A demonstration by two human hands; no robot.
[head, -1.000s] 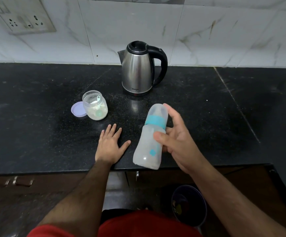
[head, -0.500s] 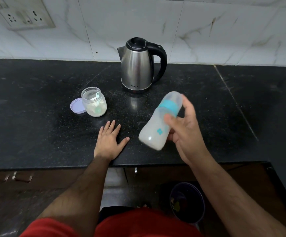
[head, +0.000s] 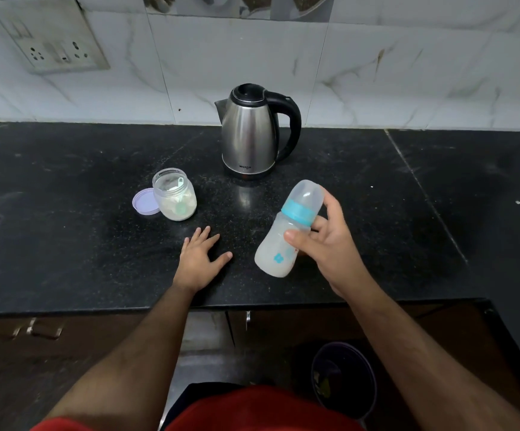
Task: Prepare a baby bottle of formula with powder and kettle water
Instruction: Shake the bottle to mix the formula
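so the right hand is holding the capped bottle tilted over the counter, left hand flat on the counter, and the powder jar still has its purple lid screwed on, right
Not quite: the lid is off. In the head view the purple lid lies on the counter against the left side of the open powder jar. The rest holds: the right hand holds the capped bottle tilted, and the left hand lies flat on the counter.

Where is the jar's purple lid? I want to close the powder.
The purple lid lies flat on the black counter, touching the open powder jar on its left, left of the kettle.
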